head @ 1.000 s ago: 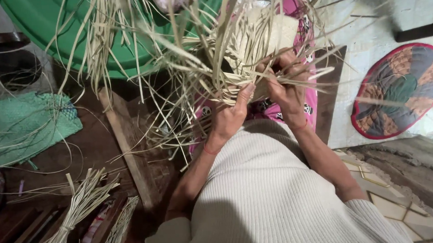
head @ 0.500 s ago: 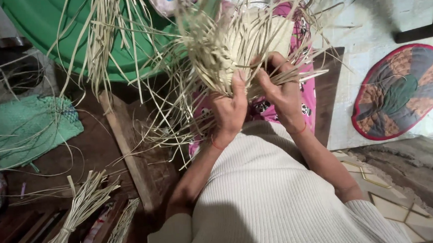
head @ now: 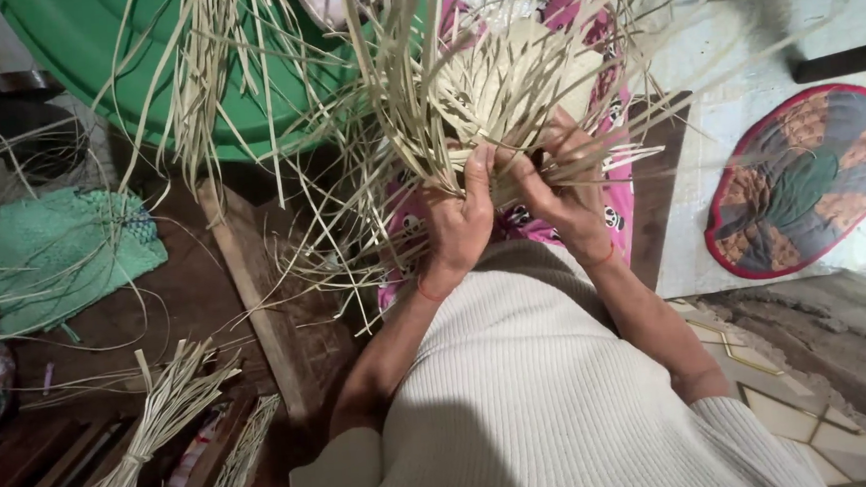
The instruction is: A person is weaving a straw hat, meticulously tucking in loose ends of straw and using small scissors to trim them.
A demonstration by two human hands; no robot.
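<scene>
A person in a cream ribbed knit sweater (head: 543,397) works a half-woven pale straw piece (head: 503,84), its long loose strands fanning out up & to both sides; the piece sits raised over the lap, above pink patterned fabric (head: 616,197) w/ small black-and-white figures. Left hand (head: 457,222) is closed, fingers curled round a bunch of strands at the weave's lower edge, thumb pointing up against them; right hand (head: 560,191) sits just beside it, nearly touching, fingers pinching strands at the same edge; thin red bands show at both wrists. Behind the work lies a large green plastic tub (head: 111,63), partly hidden by hanging strands; a teal knitted cloth (head: 58,251) rests on the dark wooden floor (head: 186,299) near the left edge of view; a tied bundle of dry straw strips (head: 149,431) lies toward the floor's lower-left corner, w/ a second, thinner bundle (head: 236,461) just beside it; a pale wooden plank (head: 256,299) runs diagonally btwn the cloth and the person. At right, a round patchwork mat w/ red rim (head: 800,186) lies on the pale concrete floor (head: 703,66), well apart from the hands.
</scene>
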